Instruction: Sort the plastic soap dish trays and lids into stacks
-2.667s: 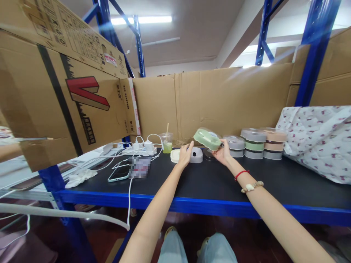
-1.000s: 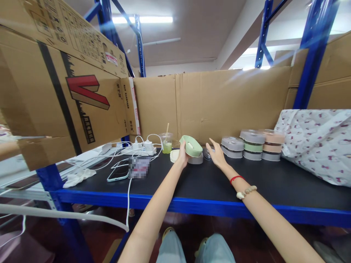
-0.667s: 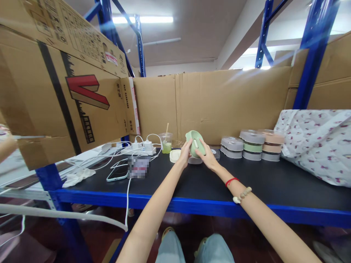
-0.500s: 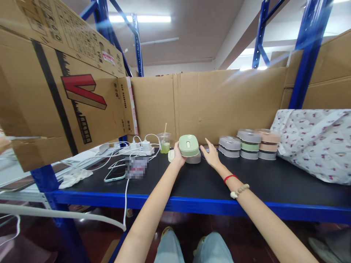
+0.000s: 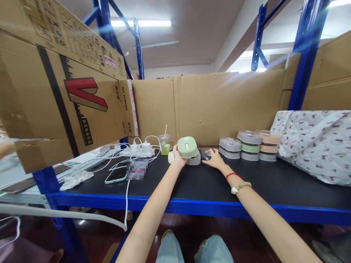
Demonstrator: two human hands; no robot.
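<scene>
In the head view my left hand (image 5: 179, 160) grips a light green rounded-square container (image 5: 188, 147) that has a small pale slot on top. It is tilted and raised above a greyish container (image 5: 194, 159) on the black tabletop. A cream-coloured piece (image 5: 171, 157) shows partly behind my left wrist. To the right, my right hand (image 5: 216, 159) has its fingers curled round a dark, round lid-like piece (image 5: 206, 155), which looks to lie on the table. The fingers cover part of that piece.
Stacked containers (image 5: 249, 148) in grey, green and peach stand at the right, beside a patterned cloth bag (image 5: 315, 146). A cup with green drink (image 5: 165, 149), a power strip (image 5: 128, 151), white cables and a phone (image 5: 116, 176) occupy the left. Cardboard (image 5: 233, 109) walls the back.
My right hand has come down onto the dark round piece, its fingers curling from outstretched to round it. My left hand still holds the green container, now tilted a little more.
</scene>
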